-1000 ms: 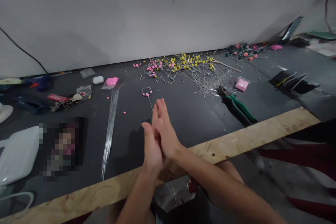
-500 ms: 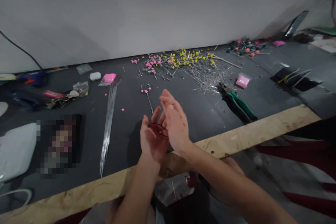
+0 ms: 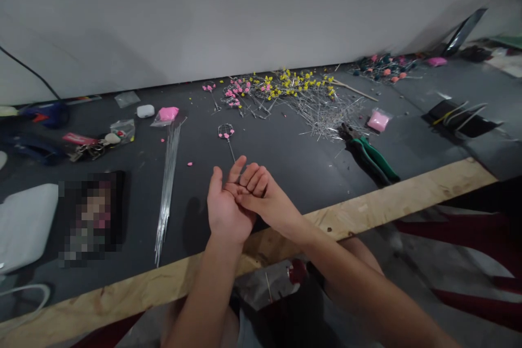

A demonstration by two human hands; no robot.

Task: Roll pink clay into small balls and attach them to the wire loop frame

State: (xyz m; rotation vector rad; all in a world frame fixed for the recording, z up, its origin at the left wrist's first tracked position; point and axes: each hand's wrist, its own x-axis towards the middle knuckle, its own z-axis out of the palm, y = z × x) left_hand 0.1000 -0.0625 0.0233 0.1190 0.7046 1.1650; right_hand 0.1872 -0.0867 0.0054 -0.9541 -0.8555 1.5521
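Observation:
My left hand point(image 3: 230, 215) is palm up above the table's front edge, its thumb and forefinger stretched apart. My right hand point(image 3: 271, 201) rests against it, fingers curled and thumb laid across the left fingers. Anything between the two hands is too small or hidden to make out. Just beyond my fingertips lies a wire stem point(image 3: 226, 133) with a round looped head and small pink blobs on it. A loose pink bit point(image 3: 190, 163) sits to its left, near a bundle of straight wires point(image 3: 166, 196).
Green-handled pliers point(image 3: 369, 157) lie on the right, beside a pink clay packet point(image 3: 379, 119). Wire stems with yellow tips point(image 3: 293, 84) are heaped at the back. Another pink packet point(image 3: 168, 115), keys point(image 3: 92, 147) and a white case point(image 3: 145, 111) are left. A wooden strip point(image 3: 367, 206) edges the table.
My right hand has come down from nearly flat above the left palm, and its fingers have curled in. A small pink piece seen in the left palm is now hidden.

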